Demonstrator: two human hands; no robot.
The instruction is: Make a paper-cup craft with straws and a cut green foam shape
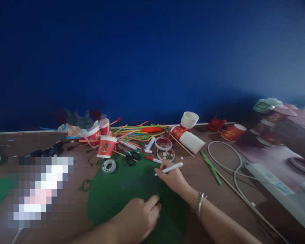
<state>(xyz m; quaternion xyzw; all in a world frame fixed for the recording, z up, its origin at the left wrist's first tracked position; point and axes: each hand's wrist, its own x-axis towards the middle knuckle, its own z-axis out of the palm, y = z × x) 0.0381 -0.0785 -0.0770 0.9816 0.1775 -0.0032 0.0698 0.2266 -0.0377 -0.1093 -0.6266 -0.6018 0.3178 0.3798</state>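
My right hand (174, 179) grips a white marker (175, 167), whose tip points left just above the dark green round sheet (109, 193). My left hand (138, 217) rests on that sheet with its fingers curled together, and what may be under or between them is hidden. Just beyond my right hand lies a red-capped marker (151, 159). A roll of tape (108, 166) and black-handled scissors (131, 158) are by the sheet's far edge. Clear tape rings (163, 143) lie behind the right hand.
Red paper cups (106, 146) with coloured sticks stand back left. Straws (132, 134) are heaped along the wall. A cup stack (190, 140) lies on its side. On the right are a green strip (211, 168), a white cable (225, 160) and a power strip (269, 179). Blurred pixels cover something left.
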